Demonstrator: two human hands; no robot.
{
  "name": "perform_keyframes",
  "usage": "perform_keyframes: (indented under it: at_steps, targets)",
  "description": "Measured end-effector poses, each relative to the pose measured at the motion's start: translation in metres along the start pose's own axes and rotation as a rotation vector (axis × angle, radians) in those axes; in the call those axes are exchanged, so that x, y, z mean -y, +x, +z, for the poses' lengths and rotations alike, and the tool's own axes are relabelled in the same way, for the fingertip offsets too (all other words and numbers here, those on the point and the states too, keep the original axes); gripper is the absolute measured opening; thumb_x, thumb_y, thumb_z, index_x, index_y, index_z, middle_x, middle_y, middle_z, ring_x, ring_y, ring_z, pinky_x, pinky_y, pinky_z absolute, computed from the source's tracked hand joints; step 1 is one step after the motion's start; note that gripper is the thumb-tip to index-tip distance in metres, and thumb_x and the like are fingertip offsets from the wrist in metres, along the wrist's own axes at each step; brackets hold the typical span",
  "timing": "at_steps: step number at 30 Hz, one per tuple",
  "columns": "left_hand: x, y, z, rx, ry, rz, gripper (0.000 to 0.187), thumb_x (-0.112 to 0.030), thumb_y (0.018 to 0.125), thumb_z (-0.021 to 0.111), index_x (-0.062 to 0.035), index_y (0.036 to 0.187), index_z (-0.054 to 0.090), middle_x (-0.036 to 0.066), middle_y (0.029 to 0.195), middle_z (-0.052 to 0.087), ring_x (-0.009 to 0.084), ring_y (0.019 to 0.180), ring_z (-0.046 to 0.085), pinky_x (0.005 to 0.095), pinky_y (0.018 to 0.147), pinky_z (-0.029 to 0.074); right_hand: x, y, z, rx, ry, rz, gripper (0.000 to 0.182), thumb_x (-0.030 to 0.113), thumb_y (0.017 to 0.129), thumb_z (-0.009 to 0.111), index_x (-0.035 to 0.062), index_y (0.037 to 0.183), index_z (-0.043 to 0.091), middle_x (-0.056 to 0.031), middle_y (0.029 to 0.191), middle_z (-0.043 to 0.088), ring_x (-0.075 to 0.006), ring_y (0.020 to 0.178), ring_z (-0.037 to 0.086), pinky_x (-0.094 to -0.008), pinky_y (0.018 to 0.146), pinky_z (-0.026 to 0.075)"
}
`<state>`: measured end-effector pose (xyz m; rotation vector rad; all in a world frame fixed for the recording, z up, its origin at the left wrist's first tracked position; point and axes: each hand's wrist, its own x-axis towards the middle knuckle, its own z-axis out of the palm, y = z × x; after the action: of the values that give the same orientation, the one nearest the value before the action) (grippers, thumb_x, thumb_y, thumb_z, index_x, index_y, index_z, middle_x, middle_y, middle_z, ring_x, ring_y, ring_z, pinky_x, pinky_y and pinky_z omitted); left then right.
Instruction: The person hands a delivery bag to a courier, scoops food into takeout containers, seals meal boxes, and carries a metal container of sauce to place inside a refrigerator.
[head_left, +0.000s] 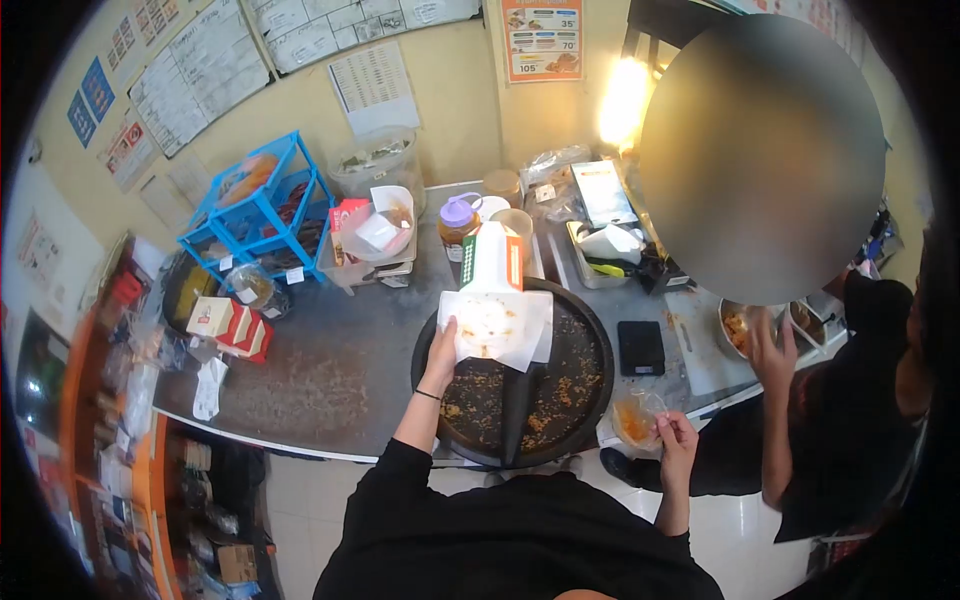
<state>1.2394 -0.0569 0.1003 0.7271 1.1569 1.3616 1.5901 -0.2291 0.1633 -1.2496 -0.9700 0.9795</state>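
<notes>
My left hand [441,355] is closed on the left edge of a white paper sheet [490,325] spotted with brown stains. Directly behind the sheet, overlapping it in this view, is a white carton [493,255] with green and orange sides. Below them lies a large round black pan [512,455] strewn with brown crumbs, a dark bar running down its middle. My right hand [678,440] pinches the edge of a small clear plastic container [637,418] with orange food in it, just right of the pan.
A black scale [641,348] sits right of the pan. At the right a co-worker's hand [772,355] is near a bowl of food [735,325]. Blue racks [255,215], a purple-capped jar [458,222] and red-and-white boxes [230,325] stand along the counter.
</notes>
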Motion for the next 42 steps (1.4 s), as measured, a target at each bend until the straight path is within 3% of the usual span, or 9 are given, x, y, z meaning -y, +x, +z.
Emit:
perform_keyframes:
  at_steps: [7, 11, 14, 17, 19, 22, 24, 30, 42]
  targets:
    - [0.003, -0.019, -0.058, -0.104, 0.171, 0.145, 0.052, -0.034, 0.087, 0.042, 0.0046, 0.12, 0.033, 0.019, 0.113, 0.047, 0.0244, 0.102, 0.047, 0.0293, 0.084, 0.038, -0.004, -0.023, 0.013, -0.04, -0.018, -0.009, 0.009, 0.01, 0.081, 0.053, 0.0011, 0.083, 0.055, -0.0008, 0.067, 0.053, -0.0073, 0.063, 0.049, -0.0189, 0.059, 0.037]
    - [-0.013, -0.042, -0.072, -0.216, 0.848, 0.197, 0.055, -0.035, 0.082, 0.048, -0.0012, 0.123, 0.032, 0.026, 0.113, 0.045, 0.0354, 0.107, 0.043, 0.0347, 0.086, 0.036, 0.003, -0.027, 0.012, -0.072, -0.051, -0.046, 0.011, 0.011, 0.082, 0.053, 0.0006, 0.084, 0.056, 0.0001, 0.068, 0.054, -0.006, 0.063, 0.049, -0.0187, 0.058, 0.038]
    - [-0.004, -0.048, -0.071, -0.691, 1.358, 0.583, 0.056, -0.033, 0.078, 0.054, -0.0004, 0.121, 0.035, 0.023, 0.113, 0.046, 0.0331, 0.108, 0.043, 0.0362, 0.089, 0.034, 0.005, -0.028, 0.01, -0.078, -0.043, -0.076, 0.011, 0.01, 0.082, 0.053, 0.0003, 0.085, 0.056, 0.0002, 0.069, 0.053, -0.0059, 0.063, 0.048, -0.0187, 0.059, 0.038]
    - [-0.074, -0.07, -0.033, -0.782, 1.316, 0.948, 0.051, -0.027, 0.074, 0.06, 0.0, 0.114, 0.042, 0.021, 0.11, 0.048, 0.0311, 0.103, 0.046, 0.0397, 0.089, 0.032, 0.007, -0.029, 0.01, -0.098, -0.04, -0.091, 0.011, 0.011, 0.082, 0.053, 0.001, 0.084, 0.056, -0.0002, 0.068, 0.053, -0.0065, 0.062, 0.048, -0.0188, 0.058, 0.036]
    - [-0.095, -0.041, -0.01, -0.136, 0.985, 1.033, 0.043, -0.022, 0.073, 0.059, -0.0007, 0.108, 0.047, 0.018, 0.106, 0.051, 0.0317, 0.1, 0.047, 0.0392, 0.089, 0.032, 0.006, -0.028, 0.009, -0.1, -0.04, -0.084, 0.011, 0.012, 0.081, 0.053, 0.0014, 0.084, 0.056, -0.0004, 0.067, 0.052, -0.0067, 0.062, 0.047, -0.0188, 0.057, 0.036]
    - [-0.068, 0.038, 0.04, 0.514, 1.136, 1.039, 0.022, -0.015, 0.079, 0.05, -0.0033, 0.097, 0.056, 0.013, 0.1, 0.056, 0.0286, 0.093, 0.051, 0.0347, 0.081, 0.037, -0.001, -0.025, 0.006, -0.086, -0.026, -0.066, 0.011, 0.011, 0.082, 0.053, 0.0008, 0.084, 0.056, -0.0003, 0.069, 0.053, -0.0062, 0.063, 0.047, -0.0184, 0.058, 0.037]
    - [-0.048, 0.071, 0.06, 0.699, 1.564, 0.513, 0.034, -0.035, 0.084, 0.04, -0.011, 0.102, 0.056, 0.009, 0.101, 0.057, 0.0254, 0.095, 0.052, 0.042, 0.08, 0.034, -0.002, -0.025, 0.006, -0.098, -0.014, -0.071, 0.012, 0.011, 0.082, 0.054, 0.0002, 0.085, 0.055, 0.0001, 0.07, 0.053, -0.0053, 0.063, 0.047, -0.0177, 0.059, 0.038]
    - [-0.036, 0.102, 0.071, 0.847, 1.795, 0.075, 0.032, -0.042, 0.073, 0.052, -0.0144, 0.071, 0.067, 0.003, 0.077, 0.063, 0.0229, 0.082, 0.057, 0.0468, 0.073, 0.03, -0.02, -0.022, -0.018, -0.145, 0.027, -0.04, 0.012, 0.012, 0.082, 0.054, 0.0006, 0.085, 0.056, 0.001, 0.071, 0.053, -0.0044, 0.063, 0.047, -0.0169, 0.059, 0.038]
    - [-0.008, 0.075, 0.086, 1.123, 2.342, 0.327, 0.024, -0.024, 0.062, 0.062, -0.01, 0.081, 0.064, 0.01, 0.087, 0.062, 0.0258, 0.087, 0.057, 0.059, 0.085, 0.023, -0.022, 0.005, -0.044, -0.181, 0.036, -0.018, 0.01, 0.012, 0.083, 0.052, 0.0025, 0.083, 0.055, 0.0021, 0.067, 0.051, -0.0044, 0.062, 0.046, -0.0171, 0.057, 0.035]
